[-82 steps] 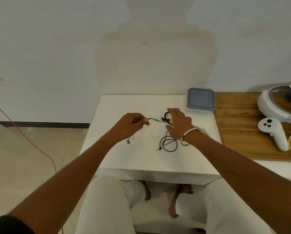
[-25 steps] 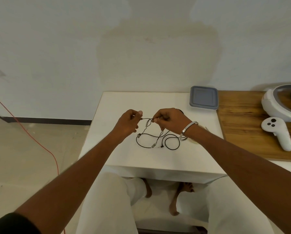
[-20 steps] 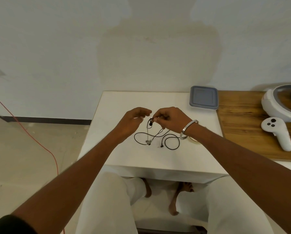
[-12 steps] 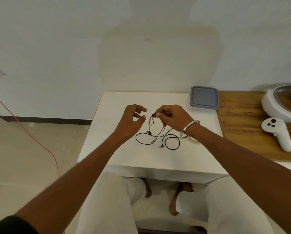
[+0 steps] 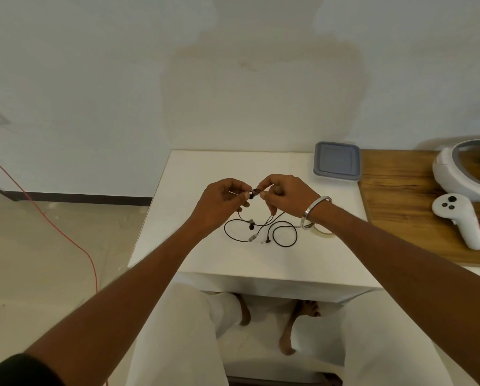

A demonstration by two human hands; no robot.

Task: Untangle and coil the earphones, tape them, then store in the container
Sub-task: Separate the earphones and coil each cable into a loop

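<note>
Black wired earphones (image 5: 261,229) lie in loose loops on the white table (image 5: 205,174), with one end lifted above it. My left hand (image 5: 219,201) and my right hand (image 5: 286,195) meet over the table and both pinch the raised part of the cord between thumb and fingers. The jack plug and an earbud rest on the table below my hands. A grey-lidded container (image 5: 337,161) sits at the table's far right corner. A roll of clear tape (image 5: 321,229) lies partly hidden under my right wrist.
A wooden surface (image 5: 400,201) adjoins the table on the right, carrying a white VR headset (image 5: 461,171) and a white controller (image 5: 458,218). A red cable (image 5: 52,221) runs across the floor at the left. My knees and bare feet show below the table.
My left hand had let go and spread its fingers half a second ago; it has now come back to the right hand and pinches the cord again.
</note>
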